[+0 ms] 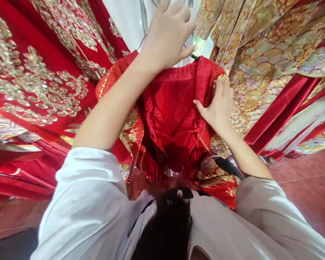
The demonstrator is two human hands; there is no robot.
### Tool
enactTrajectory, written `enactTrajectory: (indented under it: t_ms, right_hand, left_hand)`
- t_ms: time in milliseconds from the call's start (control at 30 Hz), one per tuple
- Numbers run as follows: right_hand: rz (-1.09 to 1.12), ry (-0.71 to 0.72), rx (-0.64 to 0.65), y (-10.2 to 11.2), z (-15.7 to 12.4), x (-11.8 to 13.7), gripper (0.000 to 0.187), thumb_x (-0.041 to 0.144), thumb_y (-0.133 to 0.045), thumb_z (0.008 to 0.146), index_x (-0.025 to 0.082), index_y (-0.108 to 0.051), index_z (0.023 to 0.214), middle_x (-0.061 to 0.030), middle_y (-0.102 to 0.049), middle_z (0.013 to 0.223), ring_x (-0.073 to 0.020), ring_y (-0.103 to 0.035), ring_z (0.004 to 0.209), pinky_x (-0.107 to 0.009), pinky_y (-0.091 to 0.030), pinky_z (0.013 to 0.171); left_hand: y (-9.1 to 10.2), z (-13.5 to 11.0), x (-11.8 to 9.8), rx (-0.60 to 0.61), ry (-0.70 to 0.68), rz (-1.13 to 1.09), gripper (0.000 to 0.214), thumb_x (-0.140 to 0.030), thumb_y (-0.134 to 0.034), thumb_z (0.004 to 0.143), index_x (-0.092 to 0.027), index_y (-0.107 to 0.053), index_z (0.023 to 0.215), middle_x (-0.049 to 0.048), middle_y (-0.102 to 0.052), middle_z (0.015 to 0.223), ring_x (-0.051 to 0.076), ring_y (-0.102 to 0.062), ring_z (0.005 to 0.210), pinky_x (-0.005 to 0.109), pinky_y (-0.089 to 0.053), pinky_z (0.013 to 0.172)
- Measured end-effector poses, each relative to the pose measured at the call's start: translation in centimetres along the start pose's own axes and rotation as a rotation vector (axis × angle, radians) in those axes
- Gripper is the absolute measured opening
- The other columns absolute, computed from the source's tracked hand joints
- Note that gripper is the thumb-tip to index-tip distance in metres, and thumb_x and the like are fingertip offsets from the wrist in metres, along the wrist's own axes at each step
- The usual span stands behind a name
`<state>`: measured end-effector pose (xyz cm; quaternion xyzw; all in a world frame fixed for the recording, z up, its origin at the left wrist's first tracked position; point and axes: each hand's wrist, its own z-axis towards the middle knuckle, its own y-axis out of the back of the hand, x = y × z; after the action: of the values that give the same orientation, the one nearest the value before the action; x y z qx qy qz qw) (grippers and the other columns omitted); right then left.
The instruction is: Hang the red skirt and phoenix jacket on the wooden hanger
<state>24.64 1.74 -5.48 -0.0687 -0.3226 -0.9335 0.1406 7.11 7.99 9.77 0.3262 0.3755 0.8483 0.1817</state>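
Note:
A red garment (173,119) with gold embroidery hangs in front of me, its pleated red lining facing me. My left hand (169,34) is raised at the top of it, fingers curled over something I cannot make out; a black hanger tip (195,57) pokes out just beside the fingers. My right hand (218,104) pinches the garment's embroidered right edge near the shoulder, thumb against the red cloth. Both arms reach up out of white sleeves.
More red and gold embroidered robes hang close on the left (35,83) and right (271,61), leaving a narrow gap. A white wall or door frame (130,21) shows behind. Red floor tiles (306,180) lie at lower right.

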Motion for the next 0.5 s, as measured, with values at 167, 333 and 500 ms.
enactTrajectory:
  t_ms: [167,333,500]
  right_hand:
    - [0.063,-0.054,0.036,-1.7,1.5,-1.1,0.033,0.027,-0.03,0.092,0.014,-0.051,0.113,-0.0147,-0.053,0.104,-0.0292,-0.05,0.107,-0.045,-0.042,0.086]
    - [0.313,-0.043,0.009,0.8,4.7,-2.9,0.028,0.039,-0.037,0.094,0.017,-0.053,0.084,-0.0069,-0.054,0.077,-0.0205,-0.053,0.082,-0.035,-0.045,0.073]
    - [0.272,-0.072,0.209,5.0,8.1,-3.3,0.029,0.011,-0.073,0.064,0.018,-0.045,0.063,-0.0004,-0.046,0.065,-0.0112,-0.041,0.064,-0.032,-0.042,0.07]
  left_hand:
    - [-1.2,1.8,0.1,0.072,0.079,-0.003,0.057,-0.041,-0.029,0.095,-0.001,-0.069,0.104,0.017,-0.066,0.095,0.029,-0.06,0.098,0.045,-0.026,0.098]
    - [-0.8,1.6,0.5,0.119,0.067,-0.068,0.043,-0.04,-0.043,0.089,-0.012,-0.073,0.103,0.0117,-0.068,0.086,0.028,-0.06,0.092,0.042,-0.026,0.096]
    - [-0.5,2.1,-0.1,0.15,0.134,-0.019,0.041,-0.03,-0.042,0.086,-0.006,-0.073,0.098,0.0148,-0.068,0.091,0.03,-0.062,0.094,0.04,-0.026,0.096]
